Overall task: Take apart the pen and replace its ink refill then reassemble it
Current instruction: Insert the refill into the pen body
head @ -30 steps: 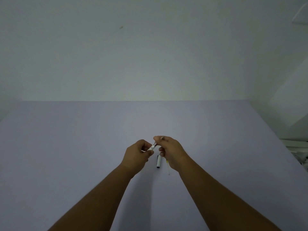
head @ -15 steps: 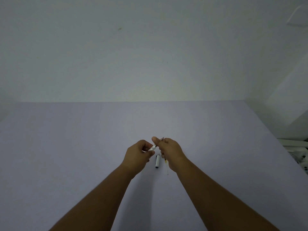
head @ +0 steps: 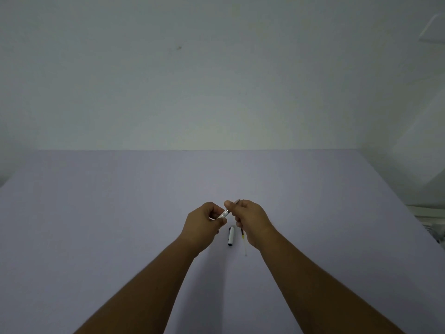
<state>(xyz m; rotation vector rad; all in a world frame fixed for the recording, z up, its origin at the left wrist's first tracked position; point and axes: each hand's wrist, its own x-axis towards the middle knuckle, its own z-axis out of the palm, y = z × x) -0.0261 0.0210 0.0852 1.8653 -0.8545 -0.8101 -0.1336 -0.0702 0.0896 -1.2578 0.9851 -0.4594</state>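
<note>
Both hands on the pen, just above the table

Left hand point(head: 203, 224) and right hand point(head: 250, 219) pinch the pen point(head: 225, 214) from either end, tip poking up past the right thumb. Just nearer than the pen, the cap point(head: 231, 236) lies on the lilac table point(head: 96, 213), a refill point(head: 243, 242) just right of it.

Dim room, bare pale wall point(head: 216, 80), lavender table point(head: 96, 213), dark wall speck point(head: 179, 47)
</note>
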